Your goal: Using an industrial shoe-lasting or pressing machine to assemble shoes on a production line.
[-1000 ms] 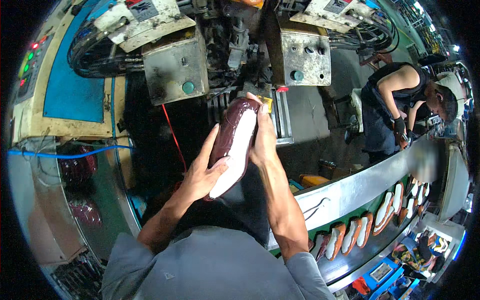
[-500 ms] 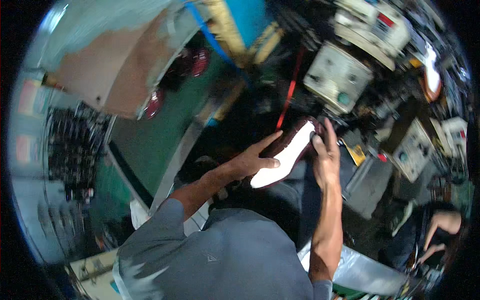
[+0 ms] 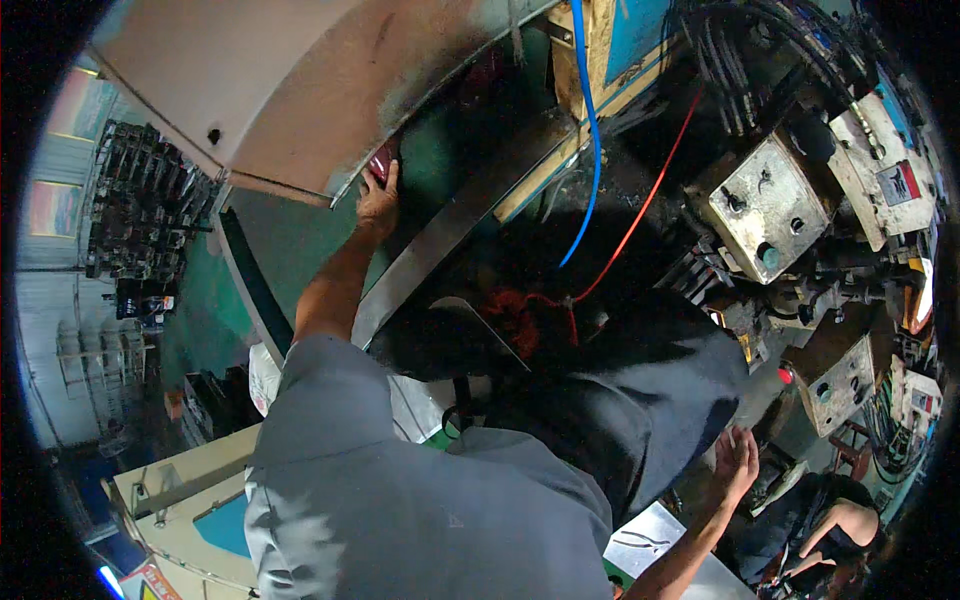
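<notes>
My left hand reaches far forward on the left, its fingers closed around the near end of a glossy dark red shoe. Most of that shoe is hidden under the edge of a curved tan panel, above a green surface. Away from it, low on the right beside my knee, is my right hand. Its fingers are loosely bent and apart, with nothing visible in them.
A metal rail runs beside the green surface. A blue hose and a red cord hang ahead. Metal control boxes stand at right. Another person's arm shows at lower right, near pliers on a pale sheet.
Both hands held a dark red shoe with a white sole in front of me. Now my left hand is on a shoe under the panel, and my right has let go and moved down right. My view has shifted.
</notes>
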Demonstrator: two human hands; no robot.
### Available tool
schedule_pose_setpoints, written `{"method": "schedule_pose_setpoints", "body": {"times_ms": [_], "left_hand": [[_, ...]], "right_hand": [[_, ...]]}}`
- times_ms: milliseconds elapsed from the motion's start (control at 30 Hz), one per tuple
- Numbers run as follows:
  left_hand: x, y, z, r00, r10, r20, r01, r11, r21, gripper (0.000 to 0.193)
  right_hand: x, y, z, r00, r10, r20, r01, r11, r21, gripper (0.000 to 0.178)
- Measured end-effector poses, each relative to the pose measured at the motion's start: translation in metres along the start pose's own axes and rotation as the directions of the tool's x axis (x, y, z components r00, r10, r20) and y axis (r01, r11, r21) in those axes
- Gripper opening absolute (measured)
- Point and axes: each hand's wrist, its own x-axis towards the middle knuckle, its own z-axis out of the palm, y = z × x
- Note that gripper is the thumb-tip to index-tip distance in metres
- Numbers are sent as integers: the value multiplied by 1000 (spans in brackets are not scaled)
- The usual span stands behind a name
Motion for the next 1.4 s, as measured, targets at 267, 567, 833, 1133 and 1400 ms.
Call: {"method": "schedule_pose_setpoints", "body": {"times_ms": [267, 567, 833, 1133, 1400], "left_hand": [[44, 49, 75, 410, 622, -667, -716, 673, 187, 80], [58, 185, -39, 0, 962, -273, -978, 56, 199, 55], [-139, 401, -198, 92, 985, -145, -879, 12, -477, 43], [-543, 506, -284, -560, 828, 32, -333, -190, -924, 49], [-596, 517, -265, -135, 895, -424, -219, -445, -869, 56]], "right_hand": [[-120, 10, -53, 926, 95, -365, -164, 973, -162, 59], [-505, 310, -121, 632, 280, -722, -715, 568, -406, 37], [-472, 382, 87, 456, 411, -789, -359, 897, 260, 125], [-391, 267, 54, 374, 464, -803, 146, 826, 545, 73], [-267, 73, 50, 758, 82, -647, 207, 911, 358, 71]]}}
